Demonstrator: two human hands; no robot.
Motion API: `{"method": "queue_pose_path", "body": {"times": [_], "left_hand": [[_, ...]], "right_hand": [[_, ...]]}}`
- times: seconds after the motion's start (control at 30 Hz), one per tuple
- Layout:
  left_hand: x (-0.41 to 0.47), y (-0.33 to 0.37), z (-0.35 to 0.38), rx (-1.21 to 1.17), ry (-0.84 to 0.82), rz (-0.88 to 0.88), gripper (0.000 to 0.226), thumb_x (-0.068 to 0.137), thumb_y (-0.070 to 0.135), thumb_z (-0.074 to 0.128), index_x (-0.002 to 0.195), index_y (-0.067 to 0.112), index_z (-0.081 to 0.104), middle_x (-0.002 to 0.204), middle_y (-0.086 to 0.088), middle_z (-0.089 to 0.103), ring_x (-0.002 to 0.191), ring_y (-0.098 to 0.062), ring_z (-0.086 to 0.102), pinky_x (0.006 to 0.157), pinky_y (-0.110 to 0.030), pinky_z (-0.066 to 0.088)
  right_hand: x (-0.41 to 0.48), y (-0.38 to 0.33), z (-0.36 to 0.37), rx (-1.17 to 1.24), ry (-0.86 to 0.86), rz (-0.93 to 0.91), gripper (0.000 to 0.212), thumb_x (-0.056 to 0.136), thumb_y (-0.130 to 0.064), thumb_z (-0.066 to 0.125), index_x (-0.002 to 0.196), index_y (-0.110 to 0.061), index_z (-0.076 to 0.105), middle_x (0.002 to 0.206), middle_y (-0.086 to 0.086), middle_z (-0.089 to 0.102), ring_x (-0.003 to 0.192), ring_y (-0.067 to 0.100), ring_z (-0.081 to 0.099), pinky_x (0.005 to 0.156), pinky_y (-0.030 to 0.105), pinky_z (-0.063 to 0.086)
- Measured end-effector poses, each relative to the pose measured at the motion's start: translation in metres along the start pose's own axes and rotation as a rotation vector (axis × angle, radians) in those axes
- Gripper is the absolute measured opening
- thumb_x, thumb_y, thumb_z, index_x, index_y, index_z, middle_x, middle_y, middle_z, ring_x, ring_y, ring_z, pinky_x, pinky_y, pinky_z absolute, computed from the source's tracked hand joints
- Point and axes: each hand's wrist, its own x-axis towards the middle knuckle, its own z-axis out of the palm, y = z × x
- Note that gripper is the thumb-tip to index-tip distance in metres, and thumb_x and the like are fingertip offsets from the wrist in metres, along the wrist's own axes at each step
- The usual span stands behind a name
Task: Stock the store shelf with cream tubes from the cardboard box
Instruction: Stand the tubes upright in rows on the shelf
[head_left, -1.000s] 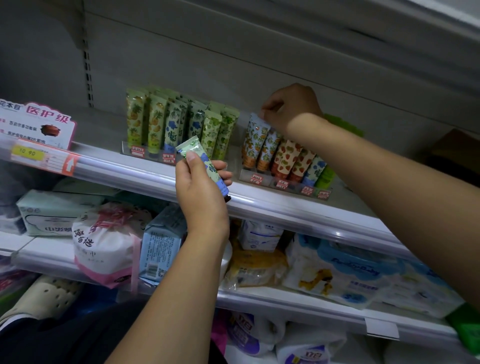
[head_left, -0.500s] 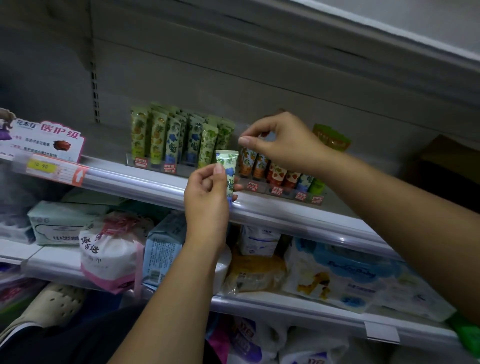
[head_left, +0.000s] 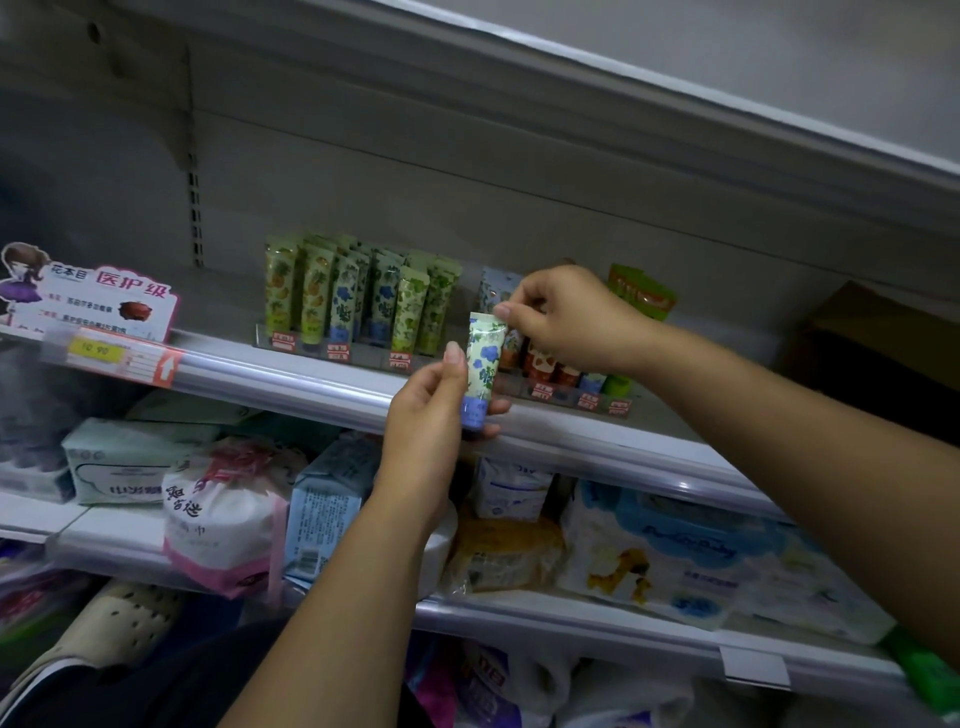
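A pale green cream tube with blue flowers (head_left: 483, 358) stands upright in front of the upper shelf's edge (head_left: 311, 382). My left hand (head_left: 436, 405) grips its lower half, near the blue cap. My right hand (head_left: 566, 317) pinches the tube's crimped top between thumb and finger. Behind, a clear display tray holds a row of green and blue patterned tubes (head_left: 358, 301). Another row of orange, red and blue tubes (head_left: 561, 364) stands to the right, partly hidden by my right hand. The cardboard box is not in view.
A pink promo sign (head_left: 104, 301) and price strip (head_left: 98, 353) sit at the upper shelf's left. The shelf below holds tissue packs (head_left: 223, 514), a blue carton (head_left: 332, 499) and wipes packs (head_left: 675, 551). A dark opening lies at far right.
My right hand came off the right-hand row of tubes and now pinches the top of the flowered tube. My left hand turned the tube from tilted to upright and moved it rightward.
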Motion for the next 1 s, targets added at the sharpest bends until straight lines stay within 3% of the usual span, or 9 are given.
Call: {"method": "queue_pose_path", "body": {"times": [0.1,0.23,0.33,0.47,0.57,0.73,0.87,1.0], "left_hand": [[-0.001,0.0,0.0,0.023,-0.008,-0.047,0.033,0.103,0.042,0.053,0.102,0.012,0.068,0.088,-0.008,0.078,0.075,-0.017,0.073,0.063,-0.028,0.058],[0.001,-0.002,-0.001,0.08,0.097,0.058,0.03,0.103,0.037,0.056,0.093,0.012,0.069,0.08,-0.001,0.077,0.065,-0.006,0.067,0.057,-0.021,0.055],[0.002,-0.003,-0.003,0.093,0.178,0.141,0.026,0.103,0.035,0.057,0.092,0.014,0.07,0.083,-0.006,0.074,0.063,-0.005,0.065,0.055,-0.021,0.054],[0.008,-0.005,-0.01,0.158,0.297,0.249,0.022,0.102,0.037,0.059,0.086,0.028,0.071,0.075,0.005,0.071,0.067,-0.009,0.066,0.067,-0.033,0.058],[0.01,-0.005,-0.011,0.187,0.35,0.279,0.024,0.104,0.038,0.056,0.084,0.035,0.07,0.075,0.005,0.069,0.067,-0.008,0.064,0.07,-0.035,0.055],[0.016,-0.007,-0.017,0.198,0.444,0.333,0.025,0.104,0.041,0.053,0.099,0.028,0.074,0.096,-0.012,0.069,0.085,-0.022,0.067,0.075,-0.035,0.057],[0.021,-0.002,-0.023,0.097,0.516,0.36,0.029,0.104,0.036,0.055,0.111,0.016,0.075,0.102,-0.011,0.072,0.08,-0.013,0.066,0.067,-0.019,0.053],[0.025,0.001,-0.03,0.066,0.552,0.355,0.028,0.104,0.036,0.055,0.108,0.015,0.074,0.102,-0.011,0.073,0.083,-0.013,0.068,0.067,-0.017,0.055]], "right_hand": [[-0.003,0.003,-0.005,0.082,0.035,0.045,0.04,0.101,-0.037,0.056,0.092,-0.001,0.069,0.062,0.003,0.052,0.051,0.01,0.042,0.046,0.015,0.034],[-0.005,0.004,-0.006,0.209,0.022,0.138,0.043,0.101,-0.038,0.056,0.097,0.003,0.069,0.057,0.001,0.039,0.041,0.006,0.032,0.037,0.011,0.03],[-0.004,-0.002,-0.004,0.223,0.038,0.106,0.036,0.099,-0.04,0.058,0.096,-0.008,0.072,0.064,0.002,0.052,0.046,0.002,0.04,0.044,0.015,0.035],[0.002,-0.016,-0.007,0.259,-0.011,0.022,0.033,0.094,-0.046,0.064,0.099,-0.015,0.075,0.088,-0.004,0.071,0.079,0.008,0.064,0.068,0.021,0.05],[0.01,-0.023,-0.004,0.249,-0.063,-0.021,0.028,0.091,-0.041,0.069,0.097,-0.014,0.077,0.09,-0.003,0.075,0.09,0.012,0.07,0.079,0.026,0.054],[0.025,-0.036,0.001,0.227,-0.103,-0.036,0.023,0.087,-0.038,0.075,0.085,-0.015,0.078,0.091,0.013,0.076,0.093,0.028,0.07,0.086,0.044,0.054],[0.038,-0.047,0.004,0.304,-0.08,-0.025,0.025,0.084,-0.043,0.077,0.08,-0.018,0.079,0.09,0.017,0.076,0.074,0.015,0.062,0.072,0.035,0.053],[0.045,-0.054,0.008,0.314,-0.125,-0.036,0.024,0.087,-0.035,0.076,0.09,-0.011,0.079,0.09,0.011,0.076,0.077,0.007,0.061,0.08,0.033,0.054]]}}
